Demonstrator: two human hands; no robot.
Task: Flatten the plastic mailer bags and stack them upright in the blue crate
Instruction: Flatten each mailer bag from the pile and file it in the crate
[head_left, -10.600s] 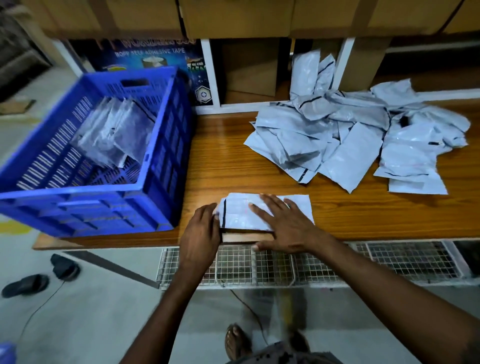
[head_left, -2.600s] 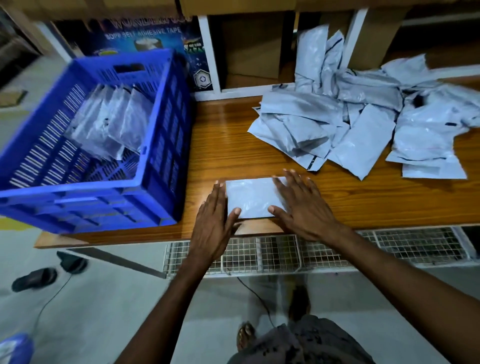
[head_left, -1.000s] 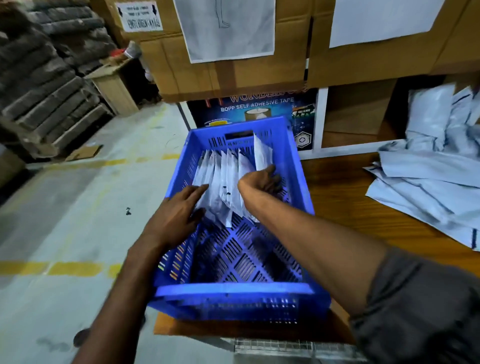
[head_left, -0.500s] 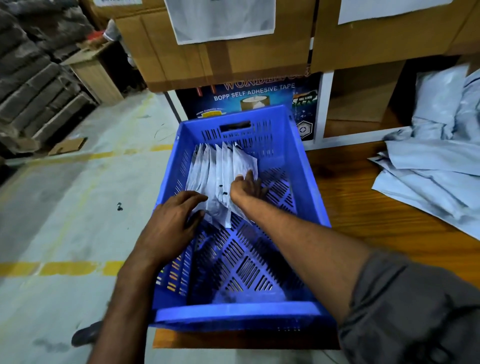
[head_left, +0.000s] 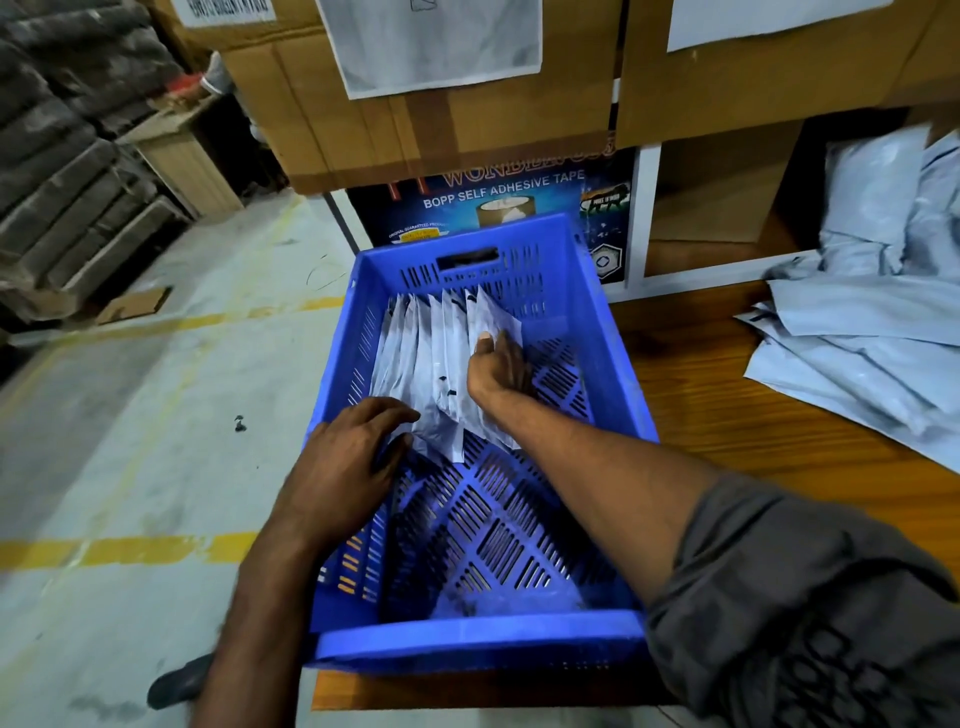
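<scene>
A blue perforated plastic crate (head_left: 467, 636) stands on the left end of a brown wooden table (head_left: 727, 415), in the middle of the view. Inside the crate, toward 11 o'clock, a row of flattened white-grey plastic mailer bags (head_left: 415, 353) stands upright on edge. The row leans a little against the left wall. The rest of the crate floor, from 3 o'clock to 6 o'clock, shows its bare slotted bottom.

The right hand (head_left: 498, 364) reaches into the crate from 5 o'clock. It grips the rightmost mailer bag (head_left: 491, 319) at the end of the row: the thumb lies on the face toward the row, and the curled fingers are on the other side. The left hand (head_left: 348, 457) comes from 7 o'clock. It rests over the left wall of the crate with fingers loosely spread, and the fingertips touch the near lower corners of the bags. A grey sleeve (head_left: 805, 597) covers the right upper arm.

At 3 o'clock, well apart from the crate, a loose pile of light grey mailer bags (head_left: 857, 353) lies on the table. At 12 o'clock, just behind the crate, is a dark blue printed carton (head_left: 498, 202) with the words "BOPP SELF ADHESIVE TAPE", under large brown cardboard boxes (head_left: 467, 124). At 9 o'clock is a grey concrete floor (head_left: 130, 415) with yellow lines.
</scene>
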